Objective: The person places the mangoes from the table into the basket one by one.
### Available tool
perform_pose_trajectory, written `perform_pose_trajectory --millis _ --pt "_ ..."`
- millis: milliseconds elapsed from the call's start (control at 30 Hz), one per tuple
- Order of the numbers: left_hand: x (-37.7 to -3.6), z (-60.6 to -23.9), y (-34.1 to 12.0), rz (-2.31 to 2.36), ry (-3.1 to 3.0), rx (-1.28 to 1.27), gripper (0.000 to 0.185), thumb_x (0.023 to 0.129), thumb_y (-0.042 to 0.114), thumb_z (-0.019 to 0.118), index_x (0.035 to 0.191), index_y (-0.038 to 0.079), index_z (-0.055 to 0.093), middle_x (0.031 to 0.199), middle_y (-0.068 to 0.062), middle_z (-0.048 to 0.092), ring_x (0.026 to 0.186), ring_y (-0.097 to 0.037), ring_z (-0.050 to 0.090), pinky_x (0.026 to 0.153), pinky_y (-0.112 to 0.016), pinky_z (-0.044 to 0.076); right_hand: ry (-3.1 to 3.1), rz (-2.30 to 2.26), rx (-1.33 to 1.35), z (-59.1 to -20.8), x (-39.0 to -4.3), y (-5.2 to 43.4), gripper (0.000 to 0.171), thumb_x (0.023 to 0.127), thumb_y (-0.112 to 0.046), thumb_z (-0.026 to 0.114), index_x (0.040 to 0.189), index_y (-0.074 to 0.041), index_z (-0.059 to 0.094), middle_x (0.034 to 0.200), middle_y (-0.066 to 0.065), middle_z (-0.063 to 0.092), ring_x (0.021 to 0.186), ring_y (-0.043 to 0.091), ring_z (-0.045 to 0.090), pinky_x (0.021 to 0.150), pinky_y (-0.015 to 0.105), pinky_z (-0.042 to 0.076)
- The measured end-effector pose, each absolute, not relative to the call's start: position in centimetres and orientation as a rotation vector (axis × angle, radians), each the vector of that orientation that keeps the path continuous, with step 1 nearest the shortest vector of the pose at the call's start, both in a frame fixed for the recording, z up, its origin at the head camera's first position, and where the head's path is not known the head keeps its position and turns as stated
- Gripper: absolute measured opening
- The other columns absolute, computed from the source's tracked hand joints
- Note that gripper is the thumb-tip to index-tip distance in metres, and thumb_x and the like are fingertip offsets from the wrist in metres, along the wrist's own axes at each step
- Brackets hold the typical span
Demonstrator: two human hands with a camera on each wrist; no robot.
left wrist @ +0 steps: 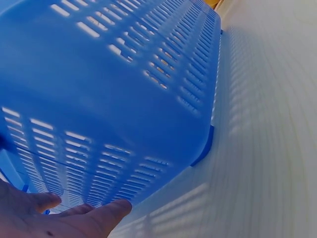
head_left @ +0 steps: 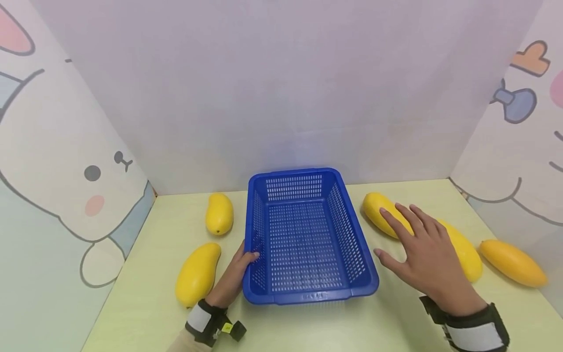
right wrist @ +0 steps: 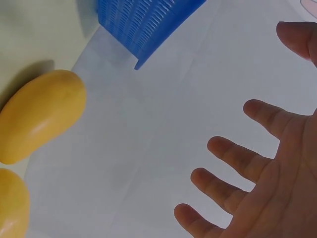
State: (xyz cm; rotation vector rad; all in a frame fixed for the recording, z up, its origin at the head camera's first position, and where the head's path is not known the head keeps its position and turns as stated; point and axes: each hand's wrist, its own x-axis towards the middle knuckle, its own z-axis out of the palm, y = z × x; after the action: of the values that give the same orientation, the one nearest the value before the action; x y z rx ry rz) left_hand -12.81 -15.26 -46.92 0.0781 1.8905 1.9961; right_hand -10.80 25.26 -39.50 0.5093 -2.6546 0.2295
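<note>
A blue plastic basket (head_left: 303,244) with slotted walls stands on the table, nothing inside it. My left hand (head_left: 235,274) grips its left rim, thumb over the edge and fingers along the outer side; in the left wrist view those fingers (left wrist: 106,215) lie by the slotted wall (left wrist: 124,99). My right hand (head_left: 426,259) hovers right of the basket with its fingers spread, holding nothing. Beneath and beyond it lie a yellow mango (head_left: 380,212) and a second mango (head_left: 462,252), partly hidden by the hand. The right wrist view shows the spread palm (right wrist: 282,183) apart from a mango (right wrist: 42,116).
Left of the basket lie a smaller mango (head_left: 219,214) and a larger mango (head_left: 198,275) near my left wrist. An orange-yellow mango (head_left: 512,263) rests at the far right by the side wall. A pale back wall (head_left: 286,98) and cartoon-printed side walls enclose the table (head_left: 132,313).
</note>
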Motion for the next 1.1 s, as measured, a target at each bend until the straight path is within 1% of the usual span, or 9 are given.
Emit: perform_pose_trajectory --millis 133,233,367,533,700,833,1000,1100 --pt "-12.7 -46.9 -15.3 1.991 1.889 0.066 0.069 0.105 0.025 0.038 0.164 0.024 0.003 0.168 -0.015 0.011 0.147 -0.041 0.022 0.117 -0.066 0.015 -2.687 0.207 0.474 -39.6 -10.6 25.5 0.090 0.078 -0.050 0.075 0.156 -0.021 0.041 0.152 0.022 0.040 0.138 0.047 0.031 0.102 0.069 0.030" --pt "-12.7 -46.9 -15.2 1.990 1.894 0.065 0.069 0.105 0.025 0.038 0.164 0.024 0.003 0.167 -0.015 0.012 0.146 -0.041 0.024 0.117 -0.065 0.017 -2.708 0.199 0.448 -39.8 -10.3 25.9 0.091 0.077 -0.053 0.076 0.155 -0.021 0.041 0.151 0.022 0.041 0.138 0.047 0.031 0.102 0.069 0.030" --pt "-12.7 -46.9 -15.2 1.994 1.897 0.073 0.069 0.104 0.025 0.039 0.164 0.025 0.004 0.167 -0.016 0.013 0.146 -0.041 0.025 0.116 -0.065 0.018 -2.696 0.191 0.445 -40.4 -9.8 26.7 0.092 0.076 -0.059 0.075 0.154 -0.021 0.044 0.147 0.021 0.045 0.134 0.047 0.036 0.102 0.067 0.031" --pt "-12.7 -47.0 -15.3 1.987 1.905 0.069 0.070 0.104 0.026 0.039 0.164 0.025 0.003 0.168 -0.015 0.010 0.148 -0.042 0.021 0.116 -0.066 0.016 -2.680 0.184 0.422 -41.1 -9.4 27.7 0.092 0.074 -0.063 0.076 0.150 -0.019 0.048 0.143 0.022 0.049 0.129 0.047 0.040 0.098 0.065 0.033" --pt "-12.7 -46.9 -15.3 1.980 1.911 0.059 0.070 0.105 0.026 0.038 0.165 0.025 0.002 0.168 -0.015 0.010 0.149 -0.042 0.020 0.116 -0.067 0.014 -2.687 0.197 0.397 -41.6 -9.1 28.2 0.094 0.074 -0.063 0.077 0.151 -0.020 0.047 0.141 0.022 0.050 0.127 0.047 0.041 0.096 0.065 0.034" --pt "-12.6 -46.9 -15.3 1.983 1.905 0.063 0.070 0.105 0.026 0.038 0.164 0.024 0.002 0.168 -0.015 0.010 0.149 -0.042 0.019 0.116 -0.066 0.014 -2.701 0.203 0.385 -41.8 -8.9 28.3 0.094 0.075 -0.062 0.077 0.153 -0.020 0.045 0.141 0.023 0.048 0.127 0.048 0.040 0.097 0.065 0.033" --pt "-12.6 -47.0 -15.3 1.998 1.902 0.084 0.070 0.104 0.026 0.039 0.164 0.024 0.003 0.168 -0.015 0.010 0.149 -0.041 0.019 0.116 -0.066 0.013 -2.744 0.210 0.351 -42.1 -8.6 28.6 0.091 0.077 -0.063 0.075 0.151 -0.019 0.046 0.142 0.024 0.047 0.128 0.049 0.039 0.096 0.066 0.032" --pt "-12.6 -47.0 -15.3 2.005 1.902 0.092 0.071 0.104 0.026 0.040 0.164 0.024 0.003 0.168 -0.016 0.010 0.149 -0.042 0.020 0.116 -0.067 0.014 -2.775 0.204 0.330 -42.5 -8.5 28.9 0.092 0.078 -0.064 0.075 0.152 -0.019 0.044 0.143 0.024 0.046 0.128 0.050 0.039 0.096 0.068 0.032"
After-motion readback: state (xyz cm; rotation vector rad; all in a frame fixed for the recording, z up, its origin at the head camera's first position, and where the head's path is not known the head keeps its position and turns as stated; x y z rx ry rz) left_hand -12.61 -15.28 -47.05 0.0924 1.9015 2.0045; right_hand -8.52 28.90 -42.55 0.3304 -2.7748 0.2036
